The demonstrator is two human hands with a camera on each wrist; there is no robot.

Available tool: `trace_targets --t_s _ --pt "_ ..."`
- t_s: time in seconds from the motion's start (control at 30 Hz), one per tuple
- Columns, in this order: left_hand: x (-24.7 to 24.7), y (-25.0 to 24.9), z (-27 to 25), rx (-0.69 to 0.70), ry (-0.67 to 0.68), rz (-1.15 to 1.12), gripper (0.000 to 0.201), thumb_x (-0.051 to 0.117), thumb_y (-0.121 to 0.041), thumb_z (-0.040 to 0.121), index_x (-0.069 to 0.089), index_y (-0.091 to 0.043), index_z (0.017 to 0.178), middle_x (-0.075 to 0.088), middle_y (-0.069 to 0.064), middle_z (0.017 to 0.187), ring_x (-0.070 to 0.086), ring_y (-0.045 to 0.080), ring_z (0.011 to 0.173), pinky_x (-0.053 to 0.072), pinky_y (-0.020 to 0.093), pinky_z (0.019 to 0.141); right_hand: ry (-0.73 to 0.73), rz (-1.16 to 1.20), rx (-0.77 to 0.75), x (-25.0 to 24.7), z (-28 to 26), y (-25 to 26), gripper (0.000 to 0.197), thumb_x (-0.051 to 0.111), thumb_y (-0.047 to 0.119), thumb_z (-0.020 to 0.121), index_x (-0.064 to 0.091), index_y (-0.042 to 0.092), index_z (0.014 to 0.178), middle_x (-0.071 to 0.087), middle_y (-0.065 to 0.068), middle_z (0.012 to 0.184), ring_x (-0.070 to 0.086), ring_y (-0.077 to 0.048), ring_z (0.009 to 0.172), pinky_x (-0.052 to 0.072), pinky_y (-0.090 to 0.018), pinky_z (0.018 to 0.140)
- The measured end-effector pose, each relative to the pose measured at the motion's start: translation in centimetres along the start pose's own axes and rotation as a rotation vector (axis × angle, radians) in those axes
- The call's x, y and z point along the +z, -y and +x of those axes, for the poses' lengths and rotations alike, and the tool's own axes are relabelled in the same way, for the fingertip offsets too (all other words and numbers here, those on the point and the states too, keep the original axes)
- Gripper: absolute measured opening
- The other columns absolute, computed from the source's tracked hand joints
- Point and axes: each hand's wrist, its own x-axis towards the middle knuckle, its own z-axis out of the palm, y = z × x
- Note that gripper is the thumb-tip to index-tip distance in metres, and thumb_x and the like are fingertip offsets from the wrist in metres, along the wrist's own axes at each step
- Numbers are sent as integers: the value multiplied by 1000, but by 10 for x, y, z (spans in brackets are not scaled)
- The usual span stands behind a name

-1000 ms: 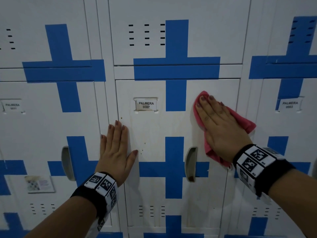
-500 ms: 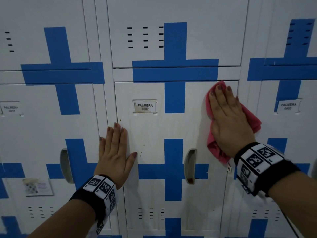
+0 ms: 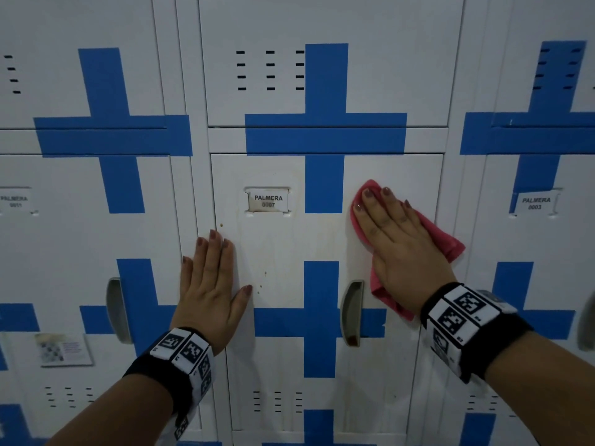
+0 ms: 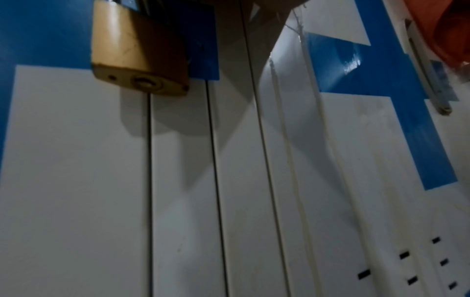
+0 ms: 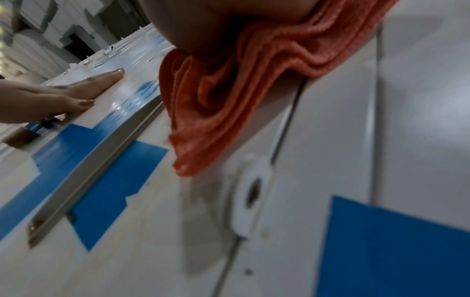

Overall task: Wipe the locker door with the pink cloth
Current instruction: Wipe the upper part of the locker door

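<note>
The white locker door [image 3: 280, 252] labelled PALMERA 0007 carries blue tape crosses and faint brown stains. My right hand [image 3: 396, 239] lies flat with straight fingers and presses the pink cloth [image 3: 447, 243] against the door's upper right part, just right of the blue stripe. Bunched cloth [image 5: 229, 100] hangs out under the palm in the right wrist view. My left hand [image 3: 211, 278] rests flat and open on the door's left edge, holding nothing. It shows as the left hand [image 5: 76, 94] in the right wrist view, and a corner of the cloth [image 4: 447, 30] shows in the left wrist view.
A grey recessed handle [image 3: 352, 312] sits on the door below the cloth, and a white lock hasp [image 5: 251, 193] sits at the door's right edge. A brass padlock [image 4: 137, 54] hangs on the left neighbouring locker. More lockers surround this door on all sides.
My right hand swept the cloth up and right toward the door's top corner, then came back down and left beside the blue stripe. The left hand stayed in place.
</note>
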Motion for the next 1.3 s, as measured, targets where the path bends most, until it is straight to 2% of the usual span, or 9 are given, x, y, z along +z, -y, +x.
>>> trace_targets --t_s 0.1,0.2,0.27,0.4,0.53,0.67,0.93,1.17,1.3 --pt "0 0 0 0 1 4 71 13 -53 94 -12 -14 148 -17 5 156 -11 23 143 -12 33 114 9 -40 -67 0 -9 -12 79 45 2 81 7 16 150 4 -3 157 -7 -18 145 -6 -33 116" --pt "0 0 0 -2 -2 6 71 12 -53 94 -12 -14 148 -17 5 156 -12 23 143 -10 34 115 52 -78 -90 -5 -19 -29 88 55 0 80 6 17 150 -8 3 158 -8 -17 144 -8 -32 116" --pt "0 1 0 -2 -2 7 71 12 -53 94 -12 -13 148 -18 5 156 -12 22 143 -10 34 114 57 -85 -55 -11 -21 -37 83 48 5 83 2 20 151 -11 5 158 -9 -17 144 -8 -33 116" --pt "1 1 0 -3 -3 7 71 12 -53 94 -12 -14 148 -18 5 156 -12 23 143 -10 34 115 34 -24 94 -19 -10 -37 75 36 12 84 1 21 149 1 0 157 -12 -15 144 -1 -41 116" --pt "2 1 0 -2 -7 16 72 15 -52 94 -12 -13 148 -17 6 156 -12 23 143 -10 34 114 -21 25 148 -24 10 -30 72 32 13 83 3 16 149 -3 1 157 -17 -11 142 -15 -28 114" --pt "2 1 0 -1 -8 22 73 17 -51 94 -11 -12 148 -17 6 156 -12 24 143 -11 34 115 -58 31 122 -25 27 -19 72 28 15 82 5 14 150 -2 -1 157 -17 -13 142 -16 -28 114" --pt "2 1 0 -5 -8 23 71 13 -53 94 -10 -12 149 -16 7 156 -11 24 144 -10 35 115 -69 -46 -42 -20 37 -8 72 32 14 82 7 14 149 2 -1 157 -10 -16 143 -10 -32 115" --pt "3 1 0 -6 -15 27 71 13 -53 95 -10 -13 149 -16 6 156 -10 23 144 -9 35 115 -44 -119 -253 -19 26 -24 64 39 10 86 21 14 147 18 -3 154 5 -22 143 -2 -37 117" --pt "3 1 0 -6 -13 36 71 14 -52 95 -10 -12 149 -16 6 156 -11 23 144 -10 35 115 26 -134 -298 -21 16 -39 59 32 18 88 22 17 146 21 -1 152 -1 -18 144 -3 -35 117"
